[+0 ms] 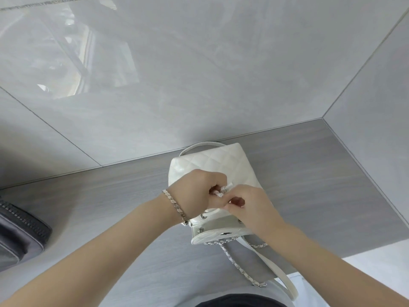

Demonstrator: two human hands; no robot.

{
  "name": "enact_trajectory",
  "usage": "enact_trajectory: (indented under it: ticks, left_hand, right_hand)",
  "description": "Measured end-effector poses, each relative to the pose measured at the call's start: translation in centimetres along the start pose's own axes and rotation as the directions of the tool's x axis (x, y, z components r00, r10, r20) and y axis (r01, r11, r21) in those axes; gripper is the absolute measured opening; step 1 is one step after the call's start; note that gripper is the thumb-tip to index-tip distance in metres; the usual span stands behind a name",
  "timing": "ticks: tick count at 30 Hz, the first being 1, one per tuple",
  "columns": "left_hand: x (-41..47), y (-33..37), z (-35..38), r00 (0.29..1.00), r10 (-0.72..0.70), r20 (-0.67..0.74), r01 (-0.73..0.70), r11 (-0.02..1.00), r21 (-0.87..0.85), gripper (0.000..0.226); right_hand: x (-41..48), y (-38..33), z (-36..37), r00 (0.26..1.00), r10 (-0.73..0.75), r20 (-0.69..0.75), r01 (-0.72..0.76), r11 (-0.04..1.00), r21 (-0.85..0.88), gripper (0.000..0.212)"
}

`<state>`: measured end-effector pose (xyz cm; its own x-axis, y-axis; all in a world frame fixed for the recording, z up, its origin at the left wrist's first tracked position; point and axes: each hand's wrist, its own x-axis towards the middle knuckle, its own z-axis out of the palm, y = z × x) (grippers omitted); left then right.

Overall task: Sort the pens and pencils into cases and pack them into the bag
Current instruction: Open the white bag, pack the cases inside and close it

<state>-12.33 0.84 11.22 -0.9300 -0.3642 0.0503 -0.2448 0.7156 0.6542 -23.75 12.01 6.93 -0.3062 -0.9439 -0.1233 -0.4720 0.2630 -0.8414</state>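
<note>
The tiled wall (199,74) backs a grey wood-grain worktop (99,196). The white quilted bag (212,162) stands upright near the worktop's back edge, right of centre, with its flap (221,237) thrown forward toward the person. Its chain strap (234,262) trails to the front edge and hangs over it. A dark zipped item (20,231) lies at the left edge, well apart from the bag; whether it is a case or another bag cannot be told. No loose pens or pencils are in view, and the bag's contents are hidden by the hands.

Both hands meet at the bag's mouth. The left hand (194,191) is fisted round the white cord (222,191). The right hand (250,207) touches it, with thumb and fingers pinched on the same cord. A bracelet (174,206) sits on the left wrist.

Judgement: the mouth is being drawn closed or tied, a late step.

Risks:
- A hard pull on the cord may tip the light, upright bag or drag it toward the front edge, where the hanging strap adds weight.
- The cord may slip from the right hand's pinch and leave the mouth loose.
- If the zipped item is a filled case, closing now leaves it unpacked.
</note>
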Motion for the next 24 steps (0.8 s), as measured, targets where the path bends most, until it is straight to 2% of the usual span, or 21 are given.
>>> enact_trajectory:
  ticks: [2,4,6,7,9,10,13,14,16,18,20,22,24]
  left_hand:
    - [-0.4,-0.2,0.7,0.999,-0.036,0.021,0.037,0.999,-0.009,0.033]
    - [-0.7,0.2,1.7,0.998,-0.066,0.021,0.066,0.998,-0.018,0.044]
    - [-0.8,0.6,2.5,0.996,-0.089,0.03,0.09,0.996,-0.013,0.057]
    - [-0.6,0.8,2.5,0.993,-0.112,0.036,0.112,0.994,0.001,0.059]
    - [-0.4,0.8,2.3,0.988,-0.148,0.037,0.148,0.989,0.006,0.044]
    - [-0.4,0.6,1.9,0.986,-0.159,0.042,0.161,0.987,-0.024,0.036]
    - [-0.9,-1.2,0.2,0.971,-0.226,0.08,0.231,0.97,-0.072,0.042]
    - [-1.4,-2.1,-0.4,0.956,-0.283,0.071,0.288,0.955,-0.066,0.041]
    - [-2.5,-4.1,-0.6,0.901,-0.434,0.031,0.435,0.896,-0.094,0.037]
    - [-3.6,-5.9,0.1,0.813,-0.582,-0.019,0.574,0.806,-0.149,0.034]
    - [-4.1,-7.0,1.3,0.743,-0.661,-0.104,0.647,0.75,-0.14,0.029]
    - [-3.4,-6.4,2.0,0.711,-0.662,-0.239,0.663,0.744,-0.088,0.017]
    - [-2.2,-5.4,2.6,0.773,-0.517,-0.367,0.594,0.794,0.131,0.032]
  right_hand:
    - [0.0,0.5,1.0,1.0,0.02,0.016,-0.02,0.999,0.033,0.007]
    - [0.3,1.2,1.8,1.0,0.01,0.019,-0.01,1.0,-0.002,0.008]
    - [0.2,1.3,1.9,0.998,0.05,0.041,-0.049,0.999,-0.015,0.021]
    - [0.2,1.4,1.9,0.997,0.052,0.05,-0.053,0.998,0.017,0.028]
    - [-0.1,1.8,2.0,0.996,0.047,0.081,-0.053,0.996,0.068,0.039]
    - [-0.4,2.1,2.1,0.995,0.055,0.083,-0.062,0.995,0.081,0.038]
    - [-1.4,2.9,2.0,0.993,0.114,0.04,-0.118,0.984,0.132,0.003]
    - [-1.6,3.1,1.8,0.993,0.112,0.031,-0.115,0.983,0.141,0.005]
    - [-1.5,3.0,1.5,0.992,0.125,0.036,-0.129,0.981,0.147,0.009]
    - [-0.7,3.0,1.3,0.982,0.185,0.028,-0.187,0.966,0.18,0.02]
    - [0.4,2.8,1.5,0.976,0.218,0.009,-0.215,0.955,0.202,0.017]
    - [1.2,2.6,1.8,0.97,0.243,-0.012,-0.235,0.948,0.217,0.007]
    - [1.6,2.3,1.7,0.959,0.281,-0.039,-0.263,0.931,0.255,0.013]
